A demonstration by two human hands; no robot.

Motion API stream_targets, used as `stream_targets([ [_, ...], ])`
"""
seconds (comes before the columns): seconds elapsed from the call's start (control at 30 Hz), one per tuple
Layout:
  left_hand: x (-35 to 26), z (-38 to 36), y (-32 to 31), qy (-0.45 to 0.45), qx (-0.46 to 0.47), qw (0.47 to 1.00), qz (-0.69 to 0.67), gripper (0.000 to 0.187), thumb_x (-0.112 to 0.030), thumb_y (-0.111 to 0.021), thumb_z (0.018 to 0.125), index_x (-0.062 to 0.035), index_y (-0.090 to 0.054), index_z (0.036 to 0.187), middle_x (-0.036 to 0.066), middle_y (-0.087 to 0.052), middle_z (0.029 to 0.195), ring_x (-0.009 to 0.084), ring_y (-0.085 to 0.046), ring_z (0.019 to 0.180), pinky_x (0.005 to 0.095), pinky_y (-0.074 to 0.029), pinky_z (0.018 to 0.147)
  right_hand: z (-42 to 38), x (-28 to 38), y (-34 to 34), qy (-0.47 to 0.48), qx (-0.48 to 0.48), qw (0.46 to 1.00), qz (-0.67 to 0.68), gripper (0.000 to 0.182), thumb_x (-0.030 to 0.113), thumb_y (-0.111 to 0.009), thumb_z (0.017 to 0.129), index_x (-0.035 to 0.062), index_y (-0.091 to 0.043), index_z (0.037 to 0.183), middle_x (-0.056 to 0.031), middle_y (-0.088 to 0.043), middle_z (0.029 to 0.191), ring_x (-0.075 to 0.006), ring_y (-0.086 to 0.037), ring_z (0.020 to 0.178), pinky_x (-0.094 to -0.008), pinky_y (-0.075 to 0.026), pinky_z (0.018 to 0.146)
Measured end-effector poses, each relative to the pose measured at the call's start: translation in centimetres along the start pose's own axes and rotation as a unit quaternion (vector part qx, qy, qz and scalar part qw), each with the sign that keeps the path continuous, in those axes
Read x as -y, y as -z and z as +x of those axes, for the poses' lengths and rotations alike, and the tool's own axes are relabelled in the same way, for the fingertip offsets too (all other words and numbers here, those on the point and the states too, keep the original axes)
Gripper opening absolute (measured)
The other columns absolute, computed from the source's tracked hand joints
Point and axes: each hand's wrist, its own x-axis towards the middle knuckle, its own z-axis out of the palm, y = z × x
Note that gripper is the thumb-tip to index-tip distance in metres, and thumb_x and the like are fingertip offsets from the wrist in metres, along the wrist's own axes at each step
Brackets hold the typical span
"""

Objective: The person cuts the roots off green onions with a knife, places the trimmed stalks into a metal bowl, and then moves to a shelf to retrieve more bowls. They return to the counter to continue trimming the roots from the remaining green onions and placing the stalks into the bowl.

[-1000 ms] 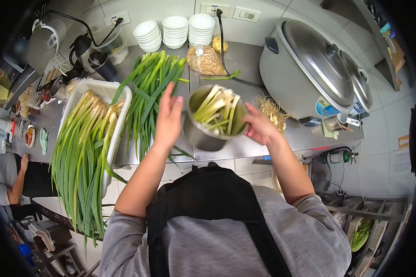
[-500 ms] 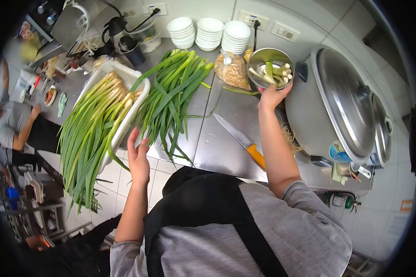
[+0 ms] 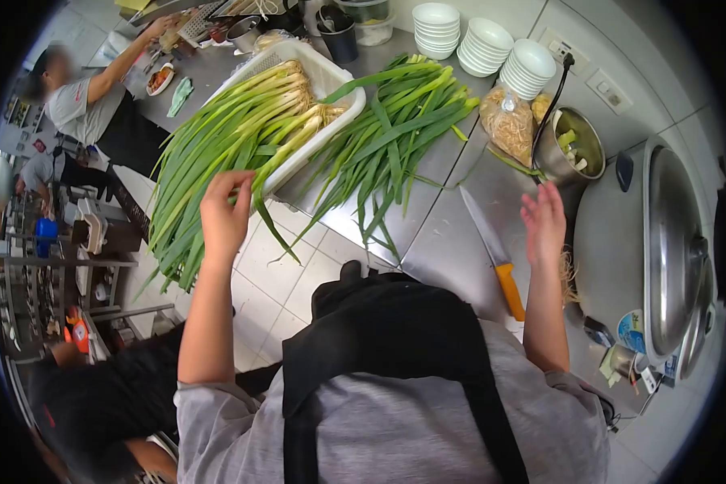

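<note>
My left hand (image 3: pixel 224 211) is at the front edge of the white basket (image 3: pixel 343 121), its fingers bent against the leaves of the green onions (image 3: pixel 218 137) lying there; whether it grips one is hard to tell. Nothing is in my right hand (image 3: pixel 544 222), which hovers with fingers apart above the counter, just below the metal bowl (image 3: pixel 573 145) of cut white pieces. Between the hands lie loose green leaves (image 3: pixel 391 137) and a knife (image 3: pixel 496 250) with an orange handle.
Stacked white bowls (image 3: pixel 486 47) and a bag of shredded food (image 3: pixel 508 125) stand by the wall. A large lidded pot (image 3: pixel 621 234) is at the right. One person (image 3: pixel 89 101) works at the far left; another in black (image 3: pixel 113 399) is at the lower left.
My right hand has let go of the metal bowl, which now rests tilted by the wall. My left hand has moved to the green onions. The view has shifted left.
</note>
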Motion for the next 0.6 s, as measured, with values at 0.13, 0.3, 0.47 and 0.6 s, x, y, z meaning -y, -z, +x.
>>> stream_targets([
  [0.13,3.5,8.4,-2.6,-0.114,0.054,0.989,0.08,0.012,-0.005,-0.066,0.09,-0.0006,-0.073,0.098,0.018,-0.068,0.095,0.0342,-0.067,0.086,0.0402,-0.055,0.078,-8.7,0.5,-1.0,0.059,0.077,0.899,-0.427,0.042,0.009,-0.061,0.097,0.0041,-0.053,0.138,-0.0131,-0.054,0.138,-0.0272,-0.06,0.114,-0.0396,-0.049,0.096],
  [0.3,7.3,16.0,-8.2,-0.097,0.276,0.947,0.131,0.038,-0.034,-0.068,0.09,0.001,-0.074,0.106,0.023,-0.069,0.11,0.0397,-0.067,0.1,0.0421,-0.053,0.09,-14.7,-1.6,0.4,0.147,-0.016,0.78,-0.608,0.044,0.007,-0.067,0.089,0.0039,-0.058,0.132,-0.0214,-0.053,0.135,-0.04,-0.052,0.126,-0.0429,-0.042,0.107],
  [0.47,9.2,14.0,-12.4,-0.23,0.262,0.849,0.398,0.103,-0.063,-0.063,0.085,0.0144,-0.034,0.147,0.033,-0.064,0.121,0.0397,-0.064,0.117,0.0404,-0.049,0.103,-20.7,-3.3,-0.8,0.092,-0.109,0.771,-0.62,0.045,0.005,-0.068,0.089,0.004,-0.057,0.133,-0.0221,-0.05,0.139,-0.0407,-0.051,0.128,-0.0438,-0.041,0.109],
  [0.6,6.6,16.1,-11.1,-0.091,0.462,0.836,0.283,0.095,-0.05,-0.072,0.083,0.0154,-0.036,0.141,0.033,-0.063,0.121,0.0391,-0.064,0.115,0.0417,-0.051,0.1,-24.7,-4.8,-2.7,0.049,-0.149,0.767,-0.622,0.045,0.006,-0.068,0.09,0.0043,-0.058,0.133,-0.022,-0.05,0.139,-0.0403,-0.05,0.13,-0.0446,-0.041,0.109],
])
